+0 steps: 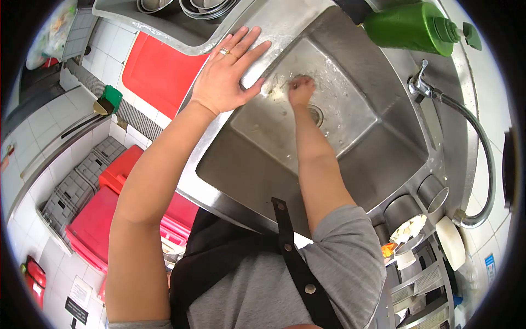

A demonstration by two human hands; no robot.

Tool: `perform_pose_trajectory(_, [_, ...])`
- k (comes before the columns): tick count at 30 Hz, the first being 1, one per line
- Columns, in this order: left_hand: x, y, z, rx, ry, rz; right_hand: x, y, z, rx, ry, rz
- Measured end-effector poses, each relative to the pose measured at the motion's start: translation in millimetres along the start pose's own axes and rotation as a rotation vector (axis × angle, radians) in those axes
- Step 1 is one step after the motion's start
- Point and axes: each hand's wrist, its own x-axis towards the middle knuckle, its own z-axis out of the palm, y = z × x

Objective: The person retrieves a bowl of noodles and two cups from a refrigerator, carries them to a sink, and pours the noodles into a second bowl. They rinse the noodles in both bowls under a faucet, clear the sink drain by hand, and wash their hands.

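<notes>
My left hand (233, 74) lies flat on the metal rim of the sink, fingers stretched out and a ring on one of them. Down in the stainless steel sink (356, 137), my right hand (301, 90) is at the basin floor with its fingers curled closed. Whatever it may hold is hidden. Pale wet scraps (276, 90) lie just left of that hand, and small bits and water drops are spread over the floor. Part of the round drain (315, 114) shows beside my right wrist.
A green bottle (408, 27) lies across the sink's upper right edge. The tap (421, 85) with its flexible hose (487, 148) is on the right. Metal bowls (208, 8) sit in the upper left basin. Metal containers (402, 211) stand lower right; red bins (93, 225) are at left.
</notes>
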Motion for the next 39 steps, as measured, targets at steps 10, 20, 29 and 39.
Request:
perform_pose_trajectory(10, [-2,2,0,0.009,0.016,0.010,-187,22,19,-0.153,-0.114,-0.236])
perform_pose_trajectory(20, [4,16,3,0.035,0.019,0.050,-98,75,-250,0.635,0.644,0.462])
perform_pose_trajectory(29, [3,16,7,0.060,0.018,0.050,-42,80,-553,0.048,1.366,0.537])
perform_pose_trajectory(39, [4,16,4,0.053,0.021,0.073,-10,51,-305,0.203,0.956,0.267])
